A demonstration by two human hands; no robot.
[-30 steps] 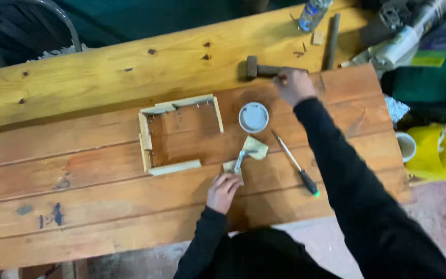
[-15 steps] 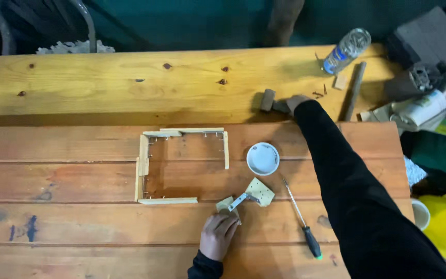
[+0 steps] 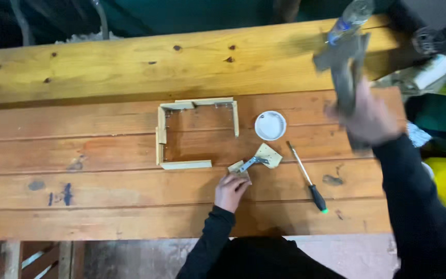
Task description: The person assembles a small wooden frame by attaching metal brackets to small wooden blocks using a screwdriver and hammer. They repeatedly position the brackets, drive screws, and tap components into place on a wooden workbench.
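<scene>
My right hand (image 3: pixel 368 119) grips a hammer (image 3: pixel 343 64) by its handle and holds it raised above the right end of the wooden workbench (image 3: pixel 104 67), blurred by motion. My left hand (image 3: pixel 232 190) rests near the front edge, fingertips pressed on a small wooden piece (image 3: pixel 238 168) joined by a metal bracket (image 3: pixel 252 163) to a second small wooden piece (image 3: pixel 268 154). An open-sided wooden frame (image 3: pixel 181 132) made of thin strips lies just left of these pieces.
A white round lid (image 3: pixel 270 125) sits right of the frame. A screwdriver (image 3: pixel 308 177) with a dark handle lies near the small pieces. A plastic bottle (image 3: pixel 349 18) and a power tool (image 3: pixel 440 46) are at the far right.
My right hand has taken the hammer off the far side of the bench and lifted it toward me. My left hand has stayed on the small wooden piece.
</scene>
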